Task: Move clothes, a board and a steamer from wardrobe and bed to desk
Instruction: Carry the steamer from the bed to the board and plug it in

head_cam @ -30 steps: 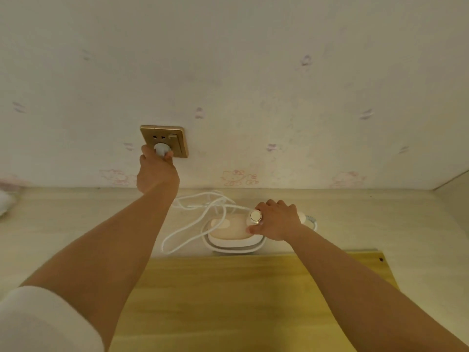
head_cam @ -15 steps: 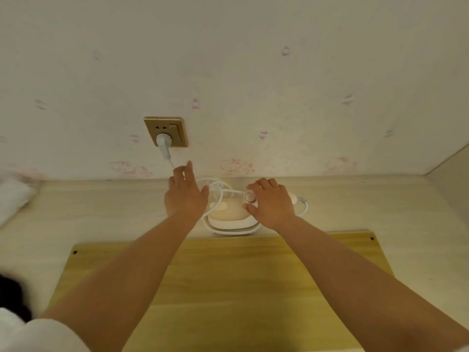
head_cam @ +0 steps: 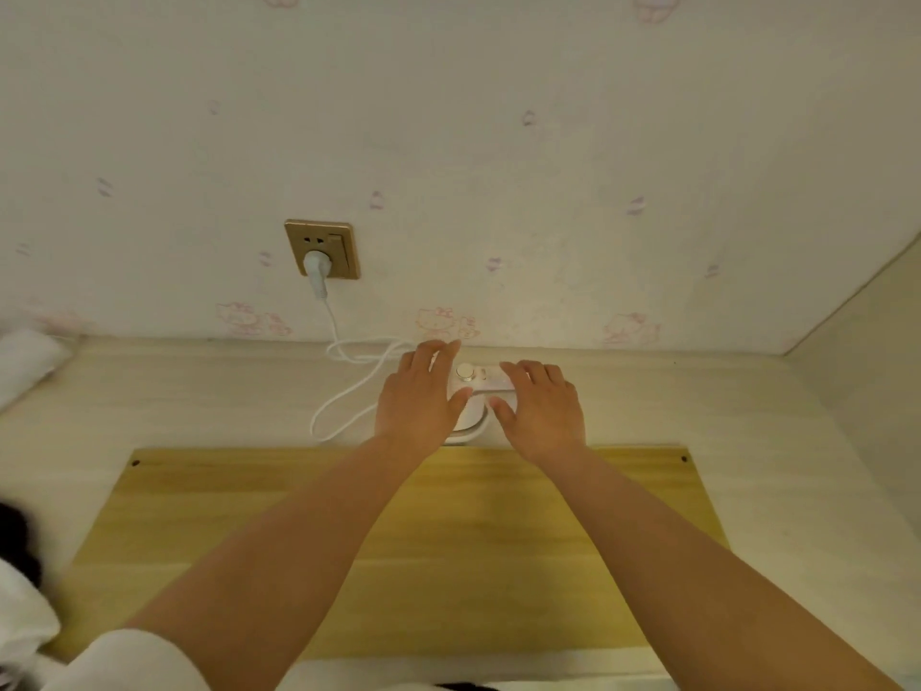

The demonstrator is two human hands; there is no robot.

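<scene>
Both hands are on the steamer (head_cam: 468, 391), a small white unit that sits on the table (head_cam: 199, 391) against the back wall, just beyond the far edge of the wooden board (head_cam: 398, 531), which lies flat on the table in front of the person. The left hand (head_cam: 423, 394) rests over the steamer's left side with fingers spread and loose, thumb lying on the top by the round dial (head_cam: 465, 372); it covers the body but is not clenched on it. The right hand (head_cam: 540, 406) lies flat and open over the right end, fingers extended, thumb pointing in toward the other thumb. The cord (head_cam: 349, 386) loops on the table to the left of the steamer and climbs to the plug (head_cam: 316, 269), which is seated in the brass-coloured wall socket (head_cam: 322, 249). White fabric shows at the left edge (head_cam: 25, 359) and in the lower-left corner, too blurred to tell which garment it is. In my judgement the carrying part of the task is nearly finished: board and steamer are both on the table, and the step in hand looks like settling or setting up the steamer now that it is plugged in. The next move probably calls for either nudging the unit square against the wall with both palms, or freeing 1 hand to turn the dial while the other steadies the body, keeping the slack cord clear of the board.
</scene>
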